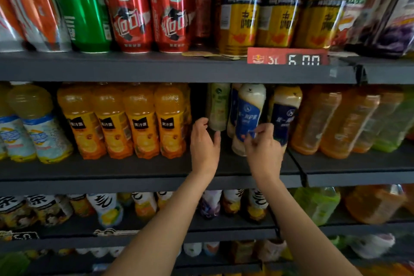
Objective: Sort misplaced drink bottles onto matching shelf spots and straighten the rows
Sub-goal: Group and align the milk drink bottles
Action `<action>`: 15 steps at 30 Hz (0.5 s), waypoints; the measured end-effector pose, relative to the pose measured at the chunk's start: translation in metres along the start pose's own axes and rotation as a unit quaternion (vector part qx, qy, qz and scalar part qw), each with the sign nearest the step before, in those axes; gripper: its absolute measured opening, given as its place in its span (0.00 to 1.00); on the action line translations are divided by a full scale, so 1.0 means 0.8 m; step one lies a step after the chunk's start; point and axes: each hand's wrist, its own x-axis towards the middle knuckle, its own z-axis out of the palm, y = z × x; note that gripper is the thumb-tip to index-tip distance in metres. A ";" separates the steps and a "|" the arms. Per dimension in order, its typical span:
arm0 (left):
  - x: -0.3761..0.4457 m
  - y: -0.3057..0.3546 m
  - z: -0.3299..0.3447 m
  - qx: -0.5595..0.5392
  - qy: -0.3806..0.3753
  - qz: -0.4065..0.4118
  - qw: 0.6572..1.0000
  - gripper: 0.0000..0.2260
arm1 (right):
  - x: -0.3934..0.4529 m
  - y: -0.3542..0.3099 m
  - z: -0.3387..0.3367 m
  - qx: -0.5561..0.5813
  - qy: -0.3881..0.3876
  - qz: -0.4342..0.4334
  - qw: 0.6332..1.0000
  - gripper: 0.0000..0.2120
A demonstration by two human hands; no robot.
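- Dark shelf (134, 170) rows, orange juice bottles (139, 121) lined up left.
- Right hand (263, 152) pinches the blue-label milky bottle (247, 116) low down; left hand (205, 141) hovers spread beside the gap.
- Looks mid-straightening; next, slide that bottle squarely into the gap.
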 end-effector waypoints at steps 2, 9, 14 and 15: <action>0.012 0.001 0.018 -0.002 0.008 -0.049 0.999 0.19 | -0.003 0.002 -0.001 0.032 -0.021 -0.076 0.996 0.07; 0.078 -0.006 0.066 -0.012 -0.021 -0.132 0.991 0.29 | 0.007 0.028 -0.021 0.065 -0.057 -0.097 0.992 0.05; 0.100 -0.017 0.089 0.000 -0.071 -0.161 0.984 0.26 | 0.017 0.048 -0.039 0.050 -0.076 -0.095 0.991 0.04; 0.101 -0.018 0.090 0.002 -0.079 -0.157 0.984 0.25 | 0.018 0.050 -0.040 0.049 -0.072 -0.090 0.992 0.04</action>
